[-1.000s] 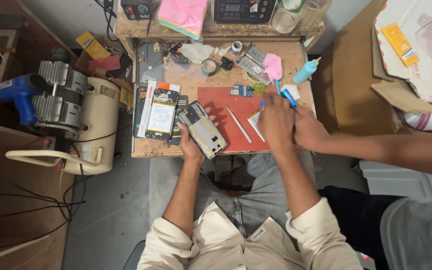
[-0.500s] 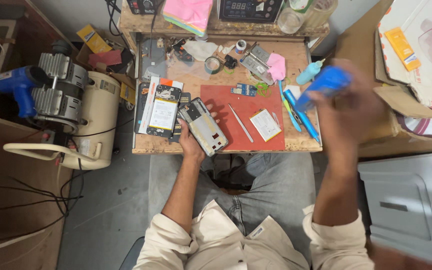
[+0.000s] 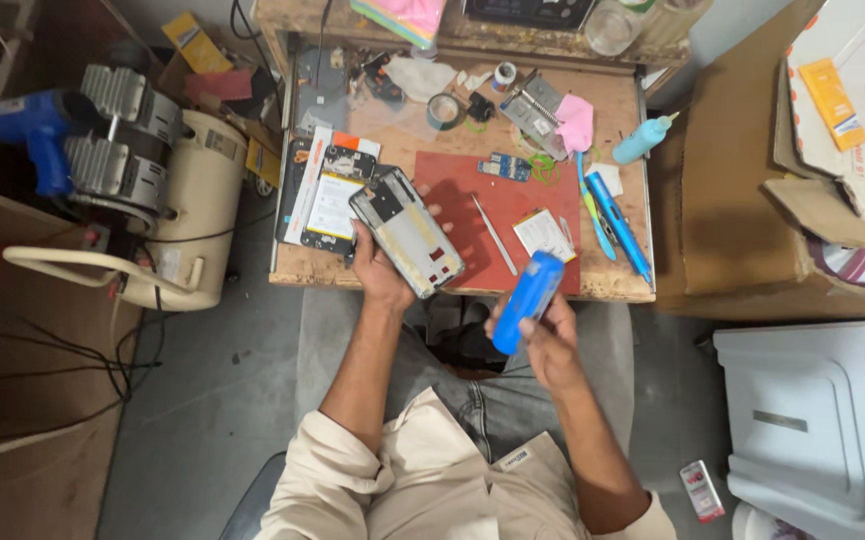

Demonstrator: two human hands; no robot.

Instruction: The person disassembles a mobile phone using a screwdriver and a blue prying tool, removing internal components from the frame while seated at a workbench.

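Both hands raised: left (image 3: pixel 377 270) phone (image 3: pixel 407 232), right (image 3: pixel 549 340) blue tool (image 3: pixel 526 301)

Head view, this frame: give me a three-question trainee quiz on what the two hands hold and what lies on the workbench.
1. True or false: the left hand holds an opened phone with its back cover off.
2. Multiple choice: what does the right hand grip? A) a metal rod B) a blue cylindrical tool C) a roll of tape
3. Fill in: the metal rod and a small white battery lie on the ____ mat.

Key: 1 true. 2 B. 3 red.
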